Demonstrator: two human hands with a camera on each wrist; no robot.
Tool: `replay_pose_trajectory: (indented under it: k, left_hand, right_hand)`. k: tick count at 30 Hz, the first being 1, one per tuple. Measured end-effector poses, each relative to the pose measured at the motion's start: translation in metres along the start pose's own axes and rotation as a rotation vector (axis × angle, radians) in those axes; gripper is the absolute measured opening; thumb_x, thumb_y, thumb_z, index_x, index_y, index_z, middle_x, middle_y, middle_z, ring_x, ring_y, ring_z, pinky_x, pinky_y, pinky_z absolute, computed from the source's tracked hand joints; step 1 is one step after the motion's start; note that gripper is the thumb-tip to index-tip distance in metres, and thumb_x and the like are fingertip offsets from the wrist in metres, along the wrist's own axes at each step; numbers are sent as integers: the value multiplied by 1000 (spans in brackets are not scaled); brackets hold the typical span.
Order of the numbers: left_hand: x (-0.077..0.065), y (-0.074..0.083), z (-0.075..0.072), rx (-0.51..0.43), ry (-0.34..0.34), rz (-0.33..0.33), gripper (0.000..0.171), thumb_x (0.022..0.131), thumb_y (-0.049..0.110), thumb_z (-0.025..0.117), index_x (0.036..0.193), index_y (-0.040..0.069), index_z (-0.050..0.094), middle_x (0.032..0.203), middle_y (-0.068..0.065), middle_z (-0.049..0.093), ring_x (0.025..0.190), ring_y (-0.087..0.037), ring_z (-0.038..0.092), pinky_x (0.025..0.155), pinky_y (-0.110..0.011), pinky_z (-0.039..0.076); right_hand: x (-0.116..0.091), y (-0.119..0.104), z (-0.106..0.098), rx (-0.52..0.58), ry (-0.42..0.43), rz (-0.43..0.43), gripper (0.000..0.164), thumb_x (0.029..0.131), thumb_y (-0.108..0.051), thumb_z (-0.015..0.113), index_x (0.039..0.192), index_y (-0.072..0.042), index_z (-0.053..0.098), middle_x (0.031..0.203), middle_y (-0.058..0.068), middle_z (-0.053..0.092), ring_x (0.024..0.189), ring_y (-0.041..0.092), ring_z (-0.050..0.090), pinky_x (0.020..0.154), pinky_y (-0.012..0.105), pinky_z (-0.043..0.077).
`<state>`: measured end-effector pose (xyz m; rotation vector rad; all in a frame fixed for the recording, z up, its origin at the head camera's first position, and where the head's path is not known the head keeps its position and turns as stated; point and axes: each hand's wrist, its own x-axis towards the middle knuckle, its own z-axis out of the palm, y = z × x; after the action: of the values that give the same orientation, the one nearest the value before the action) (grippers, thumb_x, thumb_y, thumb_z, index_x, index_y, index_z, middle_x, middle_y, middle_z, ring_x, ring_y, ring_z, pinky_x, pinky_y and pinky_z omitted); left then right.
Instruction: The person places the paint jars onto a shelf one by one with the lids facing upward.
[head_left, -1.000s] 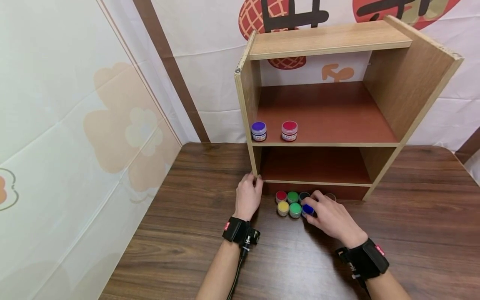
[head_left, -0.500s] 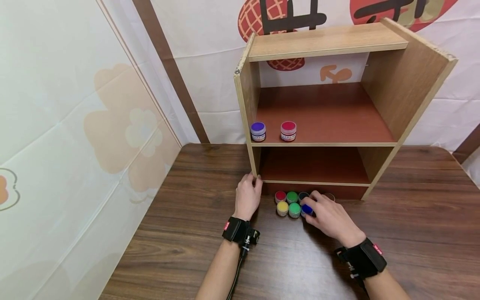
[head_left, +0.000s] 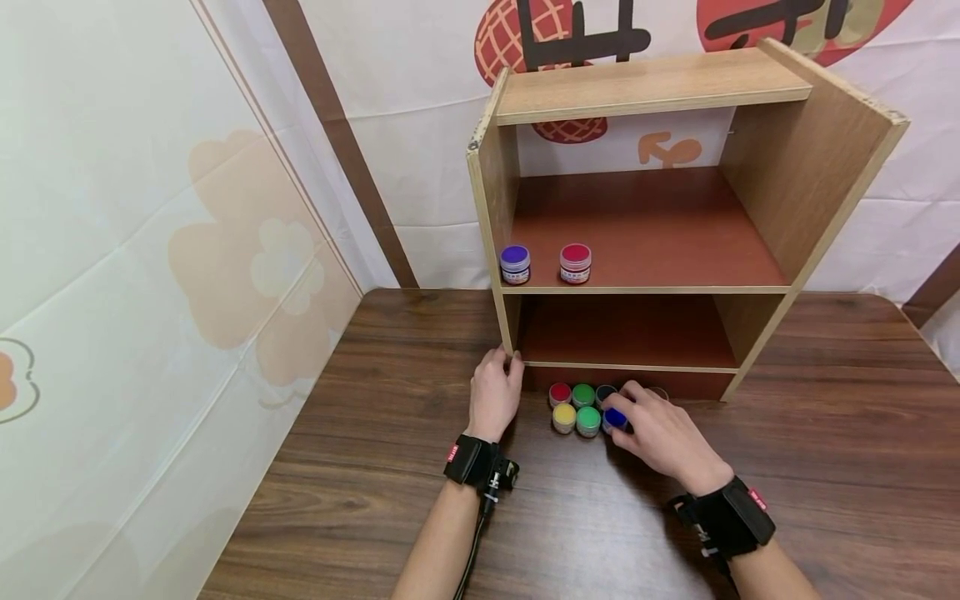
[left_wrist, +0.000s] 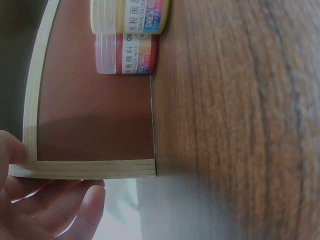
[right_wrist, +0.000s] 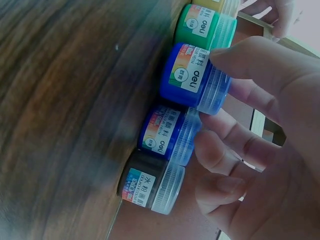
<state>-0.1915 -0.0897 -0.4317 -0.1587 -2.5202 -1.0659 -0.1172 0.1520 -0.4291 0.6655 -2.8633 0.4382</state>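
My left hand (head_left: pixel 495 396) holds the lower left corner of a wooden shelf unit (head_left: pixel 652 229). In the left wrist view, the thumb lies on the front of the side panel (left_wrist: pixel 95 169) and the fingers lie along its outer face. With thumb and fingers, my right hand (head_left: pixel 663 437) pinches a blue paint jar (right_wrist: pixel 187 75) by its clear lid. That jar stands in the front row beside a light green jar (head_left: pixel 588 421) and a yellow jar (head_left: pixel 564 417). Behind are a red jar (head_left: pixel 559 395), a dark green jar (head_left: pixel 582 395) and darker jars partly under the hand.
On the middle shelf board stand a purple jar (head_left: pixel 515 264) and a red-lidded jar (head_left: pixel 575 263). The unit rests on a brown wooden table (head_left: pixel 360 450). A patterned white cloth (head_left: pixel 427 150) hangs behind and to the left.
The head view has drifted slightly, so the shelf unit sits a little lower and further left in it. Both hands keep their places on the shelf unit and the blue paint jar.
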Motion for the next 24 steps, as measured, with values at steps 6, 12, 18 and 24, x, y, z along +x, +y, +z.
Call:
replay_pose_trajectory:
  k: [6,12,18,24]
  left_hand:
    - [0,0,0,3,-5,0,24,98,25,51,94,7,66,81,-6,62,65,-18,55,54,-30,44]
    - [0,-1,1,5,-6,-7,23,98,25,51,93,7,66,81,-6,62,66,-20,57,56,-32,45]
    - [0,-1,1,9,-2,-5,24,98,25,51,94,7,67,83,-8,63,69,-22,60,59,-35,48]
    - [0,0,1,4,3,3,23,98,24,51,94,7,67,82,-7,63,67,-20,58,57,-34,46]
  right_hand:
    - [0,-1,-5,6,4,-6,33,85,-27,73,116,-16,65,104,4,54,70,9,44,56,24,36]
    - [2,-4,-12,14,43,-17,31,85,-27,73,113,-17,66,99,2,52,71,8,44,55,21,35]
    - [4,-8,-26,25,63,-7,28,86,-26,71,112,-17,66,101,1,54,72,8,47,54,20,36]
    - [6,-8,-39,7,101,-6,28,86,-26,67,112,-18,66,100,0,54,73,9,50,53,20,39]
